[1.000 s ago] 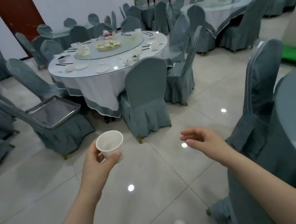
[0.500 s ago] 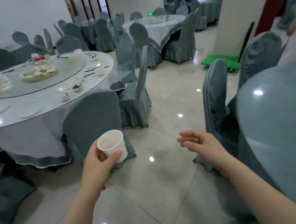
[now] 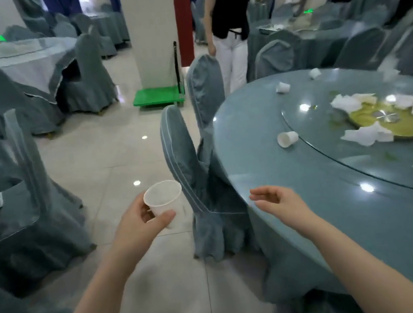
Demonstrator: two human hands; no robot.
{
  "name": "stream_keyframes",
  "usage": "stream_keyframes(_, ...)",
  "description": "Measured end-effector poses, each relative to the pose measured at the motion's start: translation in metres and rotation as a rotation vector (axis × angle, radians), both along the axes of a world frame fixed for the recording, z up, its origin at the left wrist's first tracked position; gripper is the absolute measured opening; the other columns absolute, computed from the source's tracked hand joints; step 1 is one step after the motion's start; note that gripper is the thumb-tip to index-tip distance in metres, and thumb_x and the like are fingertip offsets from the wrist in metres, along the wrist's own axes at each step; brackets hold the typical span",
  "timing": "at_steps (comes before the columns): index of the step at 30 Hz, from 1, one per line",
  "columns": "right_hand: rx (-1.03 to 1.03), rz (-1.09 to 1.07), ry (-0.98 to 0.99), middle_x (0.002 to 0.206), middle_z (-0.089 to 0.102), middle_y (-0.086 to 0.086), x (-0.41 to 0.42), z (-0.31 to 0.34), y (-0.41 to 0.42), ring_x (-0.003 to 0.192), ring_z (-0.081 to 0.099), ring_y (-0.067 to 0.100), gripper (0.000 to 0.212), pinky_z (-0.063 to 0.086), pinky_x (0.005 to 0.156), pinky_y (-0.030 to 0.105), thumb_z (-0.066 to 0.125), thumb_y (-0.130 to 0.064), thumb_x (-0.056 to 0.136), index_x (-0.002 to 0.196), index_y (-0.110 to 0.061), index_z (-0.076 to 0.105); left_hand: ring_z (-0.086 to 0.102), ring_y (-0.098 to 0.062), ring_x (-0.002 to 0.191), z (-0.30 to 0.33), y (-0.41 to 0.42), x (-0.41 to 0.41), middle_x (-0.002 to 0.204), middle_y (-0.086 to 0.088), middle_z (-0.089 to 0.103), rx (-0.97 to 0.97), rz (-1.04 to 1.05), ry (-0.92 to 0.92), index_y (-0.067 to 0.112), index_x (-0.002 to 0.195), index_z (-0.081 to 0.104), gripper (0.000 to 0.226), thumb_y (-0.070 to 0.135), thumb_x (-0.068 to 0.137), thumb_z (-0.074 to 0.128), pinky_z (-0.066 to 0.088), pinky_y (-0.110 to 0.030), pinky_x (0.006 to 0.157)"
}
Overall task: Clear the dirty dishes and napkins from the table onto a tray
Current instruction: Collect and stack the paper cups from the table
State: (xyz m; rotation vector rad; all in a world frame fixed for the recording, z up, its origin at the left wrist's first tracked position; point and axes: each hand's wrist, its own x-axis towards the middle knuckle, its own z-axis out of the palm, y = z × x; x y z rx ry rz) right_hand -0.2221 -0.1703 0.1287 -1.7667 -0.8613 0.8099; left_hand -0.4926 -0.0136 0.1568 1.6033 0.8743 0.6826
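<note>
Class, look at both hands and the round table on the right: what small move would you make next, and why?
Probably reach the free right hand to the nearest tipped paper cup on the round table. The left hand already holds a cup, and the right hangs open at the table's edge.
</note>
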Motion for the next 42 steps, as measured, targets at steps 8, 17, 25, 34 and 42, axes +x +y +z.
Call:
stream_keyframes(8,-0.080,-0.236,-0.112,0.105,0.070,0.002,0.105,-0.038,0.029,0.090,0.065,0.007,0.028,0.050,0.076,0.011,0.066,-0.004,0.086,0.110,-0.018,0.064,0.066,-0.002,0.095,-0.008,0.090,0.121,0.104,0.018,0.070,-0.024,-0.216,0.054,0.036,0.113,0.057,0.048,0.028,0.071,0.079,0.050,-0.014,0.069)
stream_keyframes(17,-0.469,-0.019,-0.625,0.141,0.047,-0.005,0.289,-0.097,0.127,0.128,0.045,0.017,0.059,0.039,0.097,0.029,0.065,-0.021,0.084,0.138,-0.031,0.042,0.062,0.010,0.087,-0.026,0.184,0.264,0.097,0.027,0.067,-0.073,-0.141,0.164,0.048,0.103,0.054,0.039,0.026,0.079,0.075,0.045,-0.011,0.067)
stream_keyframes(25,-0.857,0.210,-1.158,0.160,-0.011,0.007,0.387,-0.129,0.191,0.147,-0.002,0.032,0.081,0.013,0.116,0.046,0.044,-0.005,0.091,0.151,-0.037,-0.002,0.060,0.017,0.082,-0.035,0.230,0.338,0.101,0.020,0.065,-0.065,-0.091,0.226,0.043,0.107,0.053,0.043,0.018,0.080,0.074,0.044,-0.005,0.063)
stream_keyframes(34,-0.681,0.270,-1.149,0.151,0.029,0.001,0.376,-0.129,0.220,0.141,0.024,0.021,0.071,0.022,0.113,0.031,0.049,-0.002,0.086,0.150,-0.017,0.020,0.062,0.006,0.090,-0.025,0.266,0.326,0.107,0.015,0.065,-0.041,-0.078,0.173,0.037,0.114,0.054,0.045,0.017,0.080,0.074,0.045,-0.016,0.073)
stream_keyframes(42,-0.335,0.087,-0.853,0.128,0.041,0.008,0.262,-0.074,0.271,0.118,0.043,0.026,0.067,0.041,0.098,0.033,0.072,-0.019,0.075,0.137,-0.023,0.047,0.066,-0.003,0.093,0.000,0.320,0.252,0.103,0.010,0.070,-0.047,-0.118,0.011,0.039,0.109,0.059,0.045,0.031,0.069,0.077,0.050,-0.025,0.079)
